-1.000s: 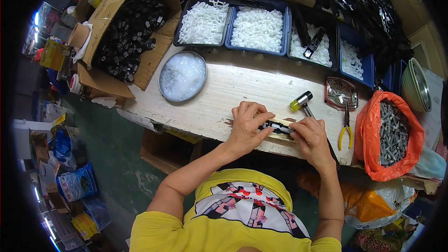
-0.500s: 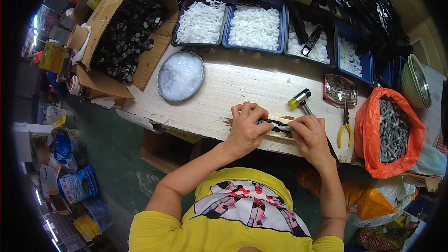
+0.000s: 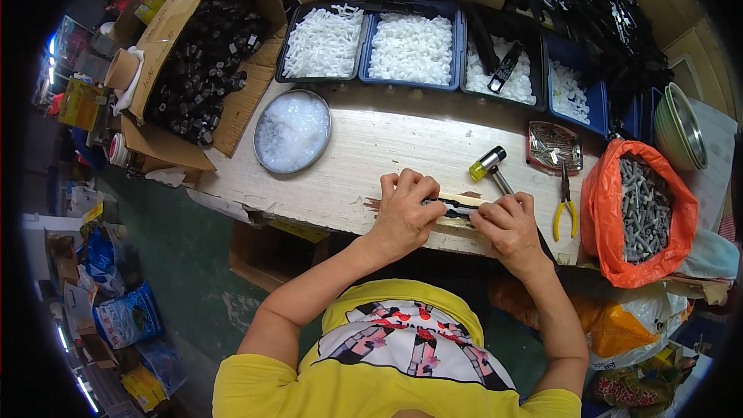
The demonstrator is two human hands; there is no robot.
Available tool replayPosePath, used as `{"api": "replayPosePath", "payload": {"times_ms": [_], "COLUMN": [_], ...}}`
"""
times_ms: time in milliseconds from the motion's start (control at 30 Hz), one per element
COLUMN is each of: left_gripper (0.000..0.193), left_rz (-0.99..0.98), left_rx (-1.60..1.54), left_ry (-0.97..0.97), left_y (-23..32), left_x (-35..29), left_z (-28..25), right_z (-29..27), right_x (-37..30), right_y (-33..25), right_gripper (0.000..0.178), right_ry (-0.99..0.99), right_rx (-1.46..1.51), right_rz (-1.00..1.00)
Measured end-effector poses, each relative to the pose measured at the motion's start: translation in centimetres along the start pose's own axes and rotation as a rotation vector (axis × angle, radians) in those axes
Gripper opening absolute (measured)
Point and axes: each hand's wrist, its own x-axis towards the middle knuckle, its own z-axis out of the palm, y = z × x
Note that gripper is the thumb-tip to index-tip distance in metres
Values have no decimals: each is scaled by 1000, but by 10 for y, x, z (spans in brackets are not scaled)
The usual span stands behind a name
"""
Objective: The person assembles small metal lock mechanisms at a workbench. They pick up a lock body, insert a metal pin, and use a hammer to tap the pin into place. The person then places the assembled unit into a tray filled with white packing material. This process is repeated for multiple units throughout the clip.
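At the bench's front edge, a slim black part (image 3: 458,209) lies across a pale wooden strip (image 3: 467,199). My left hand (image 3: 405,210) is closed on its left end, thumb pressed along it. The fingers of my right hand (image 3: 508,231) are pinched at its right end. Both hands cover much of the part, so its full shape is hidden. Just beyond my right hand lies a hammer (image 3: 489,163) with a yellow and black head and a metal handle.
Yellow-handled pliers (image 3: 565,213) and a tray of metal pins (image 3: 554,146) lie to the right, beside an orange bag (image 3: 607,251) of grey pieces. A round dish (image 3: 328,135) of whitish grease sits left. Bins (image 3: 418,83) of white parts line the back; a cardboard box (image 3: 246,101) holds black pieces.
The whole view has shifted slightly. My right fingers have slid a little down and toward the left hand; more of the black part now shows between my hands.
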Motion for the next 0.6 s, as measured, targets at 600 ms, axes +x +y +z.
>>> {"api": "replayPosePath", "payload": {"times_ms": [600], "left_gripper": [21], "left_rz": [71], "left_rx": [35], "left_ry": [46], "left_y": [2], "left_x": [-1], "left_z": [-1], "right_z": [-9], "right_x": [26], "right_y": [27], "right_gripper": [17], "right_ry": [-281], "right_rx": [488], "right_rz": [156]}}
